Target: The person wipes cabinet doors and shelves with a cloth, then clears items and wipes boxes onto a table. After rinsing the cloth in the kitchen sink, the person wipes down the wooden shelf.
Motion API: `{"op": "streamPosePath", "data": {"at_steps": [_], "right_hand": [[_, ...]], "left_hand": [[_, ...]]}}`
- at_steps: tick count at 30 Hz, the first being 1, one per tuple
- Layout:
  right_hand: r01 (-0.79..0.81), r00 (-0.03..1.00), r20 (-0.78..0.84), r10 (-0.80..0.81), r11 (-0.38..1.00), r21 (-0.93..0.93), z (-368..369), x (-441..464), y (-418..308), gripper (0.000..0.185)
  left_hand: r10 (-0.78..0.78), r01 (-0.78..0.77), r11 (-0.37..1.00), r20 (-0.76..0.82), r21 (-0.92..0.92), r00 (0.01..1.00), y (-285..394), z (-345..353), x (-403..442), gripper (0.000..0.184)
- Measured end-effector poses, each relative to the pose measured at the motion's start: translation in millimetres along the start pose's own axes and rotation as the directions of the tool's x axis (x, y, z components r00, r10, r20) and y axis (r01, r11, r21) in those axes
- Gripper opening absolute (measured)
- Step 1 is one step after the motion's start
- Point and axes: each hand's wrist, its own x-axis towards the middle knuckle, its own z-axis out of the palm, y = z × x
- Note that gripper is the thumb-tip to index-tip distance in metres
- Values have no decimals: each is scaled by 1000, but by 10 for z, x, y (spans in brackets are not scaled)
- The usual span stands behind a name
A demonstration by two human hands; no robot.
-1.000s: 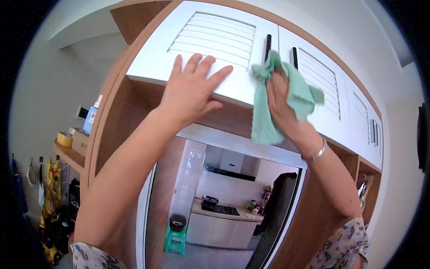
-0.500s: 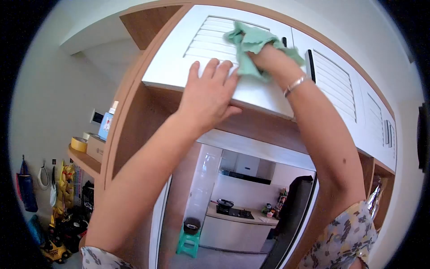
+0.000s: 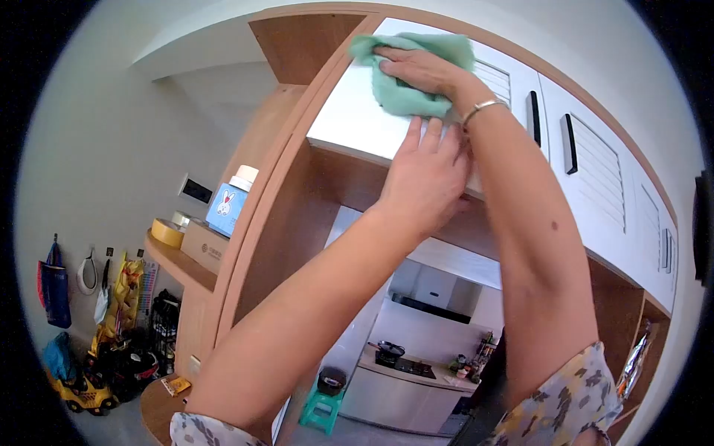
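Observation:
My right hand [image 3: 424, 69] presses a green cloth [image 3: 416, 95] flat against the upper left part of a white cabinet door [image 3: 353, 115]. Its fingers lie over the cloth and point left, and a silver bracelet circles the wrist. Just below, my left hand [image 3: 428, 175] rests on the lower edge of the same door with fingers stretched upward. Those fingertips come close to the cloth's bottom edge; its thumb is partly hidden. Most of the door's slatted panel [image 3: 493, 78] is covered by the cloth and my right hand.
Black handles [image 3: 533, 119] stand out from the doors. An open wooden shelf space [image 3: 335, 175] runs beneath. At left, a side shelf [image 3: 182, 260] holds yellow tape [image 3: 167, 233], a cardboard box [image 3: 203, 245] and a blue bottle [image 3: 227, 208]. Below the cabinet a kitchen counter [image 3: 405, 394] shows.
My right hand has swept the cloth left across the door, toward its upper left corner. The view has shifted, and my left hand now sits nearer to my right forearm.

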Motion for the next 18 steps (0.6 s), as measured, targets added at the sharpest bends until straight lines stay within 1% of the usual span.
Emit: {"op": "streamPosePath", "data": {"at_steps": [1,3,4,5,6,7,8,9,10,11,12,13,14,15,16,17,18], "right_hand": [[2,1000,-2,-2,1000,7,-13,-84,-16,58],[-154,988,-61,143,955,-252,-99,-285,45,53],[-196,972,-179,154,949,-247,-124,-335,237,52],[-245,939,-298,170,940,-236,-151,-377,427,52],[-368,891,-371,261,895,-253,-253,-387,477,52],[-421,863,-409,298,871,-253,-265,-247,507,52],[-473,831,-446,334,845,-250,-276,-103,549,52],[-387,876,-414,246,871,-303,-158,135,734,55],[-292,915,-373,153,889,-352,-44,276,824,58],[-277,916,-362,171,924,-265,93,393,585,64],[-287,944,-233,232,927,-240,91,348,212,61],[-300,953,-100,285,929,-218,64,263,-101,58],[-295,955,-99,279,930,-220,142,297,-148,58],[-185,979,-137,154,947,-264,240,331,-132,63],[-84,985,-170,32,948,-308,283,265,-293,67],[-182,979,50,196,962,-204,178,191,-421,56],[-39,994,86,65,962,-272,185,75,-599,50]], "left_hand": [[1,-1,1000,6,4,1000,11,0,-2,77],[-13,12,1000,-29,-13,999,13,-25,-28,77],[-11,11,1000,-55,-15,998,11,-32,-38,77],[-16,15,1000,-47,-18,999,42,-10,-53,77],[-26,24,999,-53,-36,998,69,12,-45,77],[-38,35,999,-61,-39,997,24,10,-35,78],[-38,35,999,-72,-36,997,6,21,-31,66],[-38,35,999,-65,-35,997,8,42,-29,66],[-38,37,999,-82,-6,996,0,57,-36,58],[-38,41,999,-100,24,994,-3,74,-43,52],[-33,36,999,-130,22,991,-7,117,-46,46],[-34,37,999,-129,23,991,-12,118,-61,46],[-29,32,999,-107,24,994,-16,103,-64,47],[-22,24,999,-84,24,996,-18,92,-55,48],[-19,21,1000,-83,23,996,-17,98,-56,48],[-20,24,999,-97,44,995,-15,106,-58,50],[-14,21,998,-113,64,994,-7,123,-51,51]]}}
